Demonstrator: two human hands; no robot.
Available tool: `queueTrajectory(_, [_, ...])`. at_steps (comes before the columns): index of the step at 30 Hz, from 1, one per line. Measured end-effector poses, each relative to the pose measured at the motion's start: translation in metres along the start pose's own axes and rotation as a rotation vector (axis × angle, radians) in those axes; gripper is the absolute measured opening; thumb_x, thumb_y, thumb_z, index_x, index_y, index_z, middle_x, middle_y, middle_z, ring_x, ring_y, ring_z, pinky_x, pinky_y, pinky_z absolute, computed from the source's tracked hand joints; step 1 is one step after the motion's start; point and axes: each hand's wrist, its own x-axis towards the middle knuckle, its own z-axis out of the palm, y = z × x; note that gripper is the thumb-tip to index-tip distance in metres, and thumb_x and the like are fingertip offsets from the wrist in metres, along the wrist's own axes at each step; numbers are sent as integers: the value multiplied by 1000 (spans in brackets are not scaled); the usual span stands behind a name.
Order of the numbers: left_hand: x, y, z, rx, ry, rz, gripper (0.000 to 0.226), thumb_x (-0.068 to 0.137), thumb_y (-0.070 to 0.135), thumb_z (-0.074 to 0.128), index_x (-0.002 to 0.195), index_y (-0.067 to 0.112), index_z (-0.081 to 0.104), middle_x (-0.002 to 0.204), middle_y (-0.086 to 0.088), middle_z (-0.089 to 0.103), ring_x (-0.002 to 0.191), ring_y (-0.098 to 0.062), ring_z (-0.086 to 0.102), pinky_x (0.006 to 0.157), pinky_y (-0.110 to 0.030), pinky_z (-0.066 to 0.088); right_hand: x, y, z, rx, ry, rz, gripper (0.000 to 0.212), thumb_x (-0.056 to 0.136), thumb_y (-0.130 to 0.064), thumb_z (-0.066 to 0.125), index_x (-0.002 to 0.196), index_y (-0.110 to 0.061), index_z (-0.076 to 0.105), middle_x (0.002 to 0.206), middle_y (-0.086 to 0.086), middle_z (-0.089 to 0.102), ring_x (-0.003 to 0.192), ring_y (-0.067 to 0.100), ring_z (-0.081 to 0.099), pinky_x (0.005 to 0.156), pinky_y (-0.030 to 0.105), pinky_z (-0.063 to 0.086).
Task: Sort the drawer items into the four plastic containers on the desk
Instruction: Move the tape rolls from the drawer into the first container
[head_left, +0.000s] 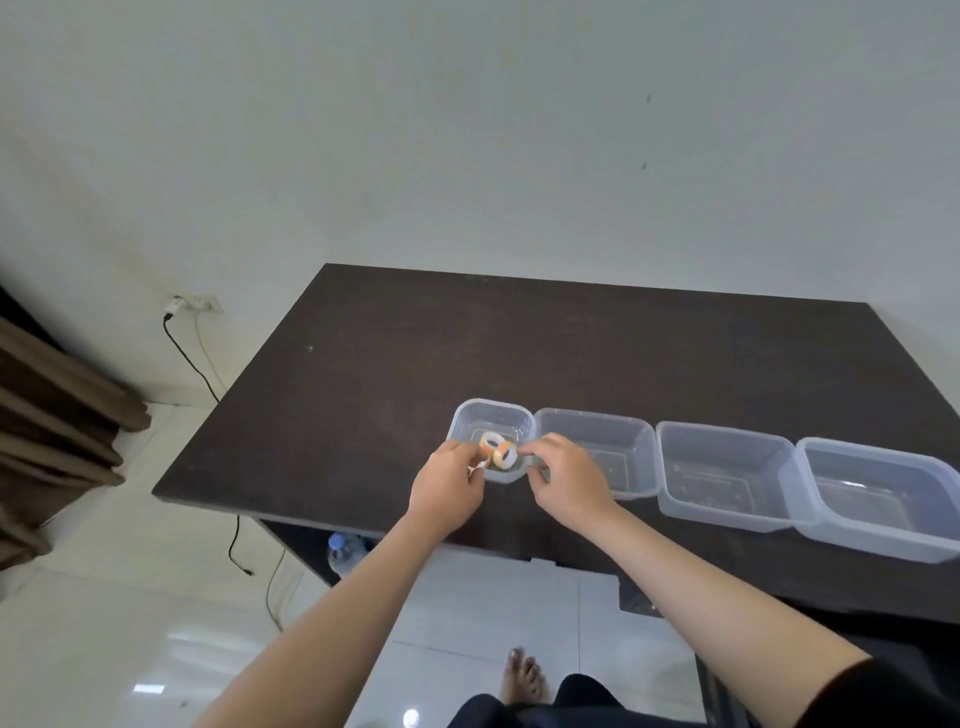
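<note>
Toes of one bare foot (523, 675) showed on the pale tiled floor (467, 613) below me, just ahead of my dark trousers (582, 699). Both my forearms reached forward from there over the near edge of the dark desk (519, 343). Under that edge, in an open recess, a water bottle (344, 552) with a blue cap stood in shadow.

My left hand (447, 486) was curled at the near left corner of the smallest, leftmost container (493, 415), fingers drawn together in a pinch; something small and white showed at the fingertips, but I could not tell what it was. My right hand (566, 478) was curled at the near right corner of that same tub, thumb and fingers closed toward each other on its rim or on something just inside; which of the two I could not make out. Between my hands, inside the tub, lay two rolls of tape (497, 451), white and orange, leaning against each other.

To the right ran the other three clear tubs in a row, each touching the next: the second container (623, 431), the third container (727, 514), and the fourth container (883, 543), which looked empty.

Beyond the desk rose a plain wall (467, 130). Off to the far left a wall socket (195, 303) held a plug, its black cable (189, 358) trailing down, and brown curtains (57, 415) hung at the edge.
</note>
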Motion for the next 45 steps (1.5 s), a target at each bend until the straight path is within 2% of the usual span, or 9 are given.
queueTrajectory(6, [-82, 15, 32, -70, -18, 19, 19, 85, 13, 56, 101, 13, 66, 96, -3, 60, 84, -20, 61, 75, -32, 51, -86, 5, 3, 22, -28, 32, 27, 87, -11, 58, 111, -17, 66, 109, -1, 65, 97, 18, 61, 81, 36, 53])
queueTrajectory(15, [-181, 69, 119, -109, -293, 77, 19, 89, 20, 54, 105, 16, 65, 102, 0, 63, 85, -15, 62, 76, -29, 53, -236, 60, -23, -10, -90, 307, 27, 89, -15, 56, 115, -17, 63, 110, -2, 65, 97, 12, 61, 81, 27, 49])
queueTrajectory(23, [-208, 135, 185, -162, -448, 72, 19, 89, 21, 55, 105, 16, 63, 102, 0, 62, 84, -13, 60, 79, -27, 52, -307, 139, -69, 0, -45, 510, 22, 84, -8, 59, 103, -14, 68, 92, 3, 68, 78, 17, 61, 74, 33, 53])
queueTrajectory(28, [-209, 182, 230, -173, -511, 28, 20, 88, 18, 59, 106, 13, 63, 105, -4, 61, 85, -11, 58, 77, -16, 45, -329, 201, -97, -6, -129, 601, 22, 85, -8, 58, 104, -12, 68, 95, 3, 69, 80, 18, 61, 76, 28, 51])
queueTrajectory(30, [-207, 199, 249, -159, -545, 17, 22, 86, 18, 61, 107, 14, 63, 107, -4, 61, 88, -13, 59, 82, -18, 48, -335, 225, -103, -5, -180, 651, 22, 84, -9, 57, 102, -15, 68, 92, -1, 67, 79, 17, 60, 75, 29, 52])
queueTrajectory(34, [-197, 217, 282, -104, -561, -83, 31, 84, 19, 63, 115, 16, 59, 118, -4, 54, 101, -18, 59, 93, -27, 48, -340, 267, -100, 40, -358, 733, 26, 83, -11, 56, 102, -25, 67, 96, -2, 67, 84, 17, 61, 79, 30, 53])
queueTrajectory(37, [-191, 220, 303, 31, -662, -164, 49, 83, 22, 65, 129, 19, 48, 130, -7, 43, 109, -25, 57, 95, -34, 49, -337, 285, -91, 83, -515, 724, 28, 83, -12, 61, 109, -23, 66, 101, 0, 66, 92, 17, 62, 83, 29, 52])
queueTrajectory(40, [-187, 220, 321, 271, -748, -135, 62, 79, 18, 69, 133, 19, 39, 135, -10, 37, 109, -31, 57, 85, -40, 54, -331, 292, -79, 88, -648, 666, 29, 81, -14, 64, 109, -22, 67, 107, -1, 68, 96, 17, 63, 86, 32, 52])
queueTrajectory(45, [-181, 219, 337, 444, -759, -101, 63, 76, 3, 68, 131, 15, 39, 138, -16, 27, 95, -34, 63, 74, -38, 55, -331, 298, -66, 29, -706, 559, 35, 81, -13, 65, 113, -27, 66, 105, -2, 67, 96, 18, 62, 73, 23, 44])
